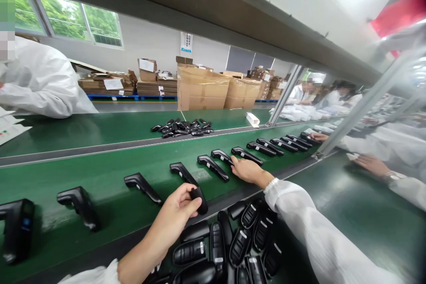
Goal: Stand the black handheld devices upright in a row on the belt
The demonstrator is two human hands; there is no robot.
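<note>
My left hand (181,206) pinches a small black plastic cover (199,202) between thumb and fingers. It is right by the lower end of a black gun-shaped handheld device (181,171) on the green conveyor belt (109,204). My right hand (248,171) reaches across the belt edge, its fingers closed on the handle end of another gun-shaped device (221,156). Similar devices lie in a row along the belt, to the left and to the right. Below my hands, a heap of black oval covers (218,244) with ribbed insides lies close to me.
A pile of black parts (183,127) and a small white box (253,120) lie on the far green surface. A metal post (286,93) and an overhead shelf (199,4) frame the line. Co-workers in white sleeves (43,80) sit opposite and to the right. Large cartons (203,88) stand behind.
</note>
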